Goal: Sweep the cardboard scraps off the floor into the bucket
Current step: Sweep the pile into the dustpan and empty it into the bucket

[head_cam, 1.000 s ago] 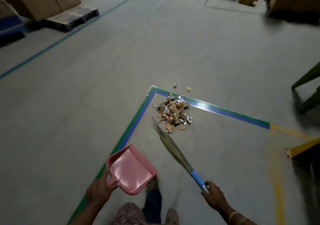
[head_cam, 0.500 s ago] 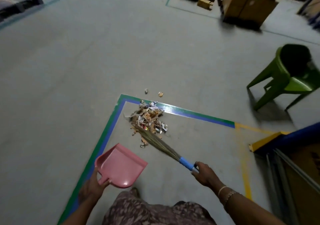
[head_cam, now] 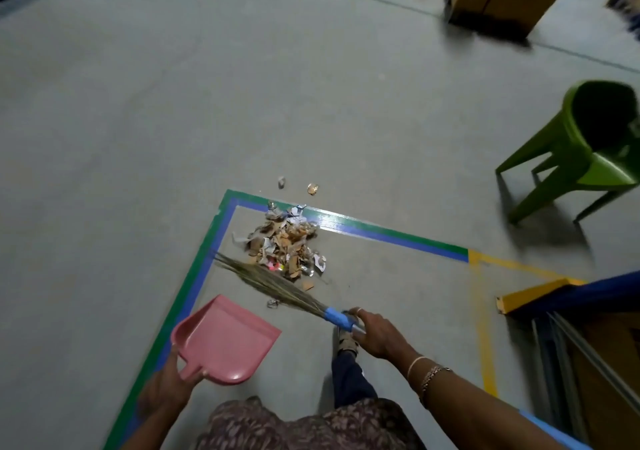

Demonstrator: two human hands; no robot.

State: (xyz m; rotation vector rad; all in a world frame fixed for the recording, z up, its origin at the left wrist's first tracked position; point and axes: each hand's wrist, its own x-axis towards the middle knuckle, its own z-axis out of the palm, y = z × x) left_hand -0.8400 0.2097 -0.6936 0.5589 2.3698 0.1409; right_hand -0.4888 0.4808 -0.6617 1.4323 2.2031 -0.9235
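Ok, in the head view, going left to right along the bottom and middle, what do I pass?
Left hand → dustpan → scrap pile → right hand → yellow tape → green stool.

Dustpan [head_cam: 225, 340] left of broom [head_cam: 273, 285]
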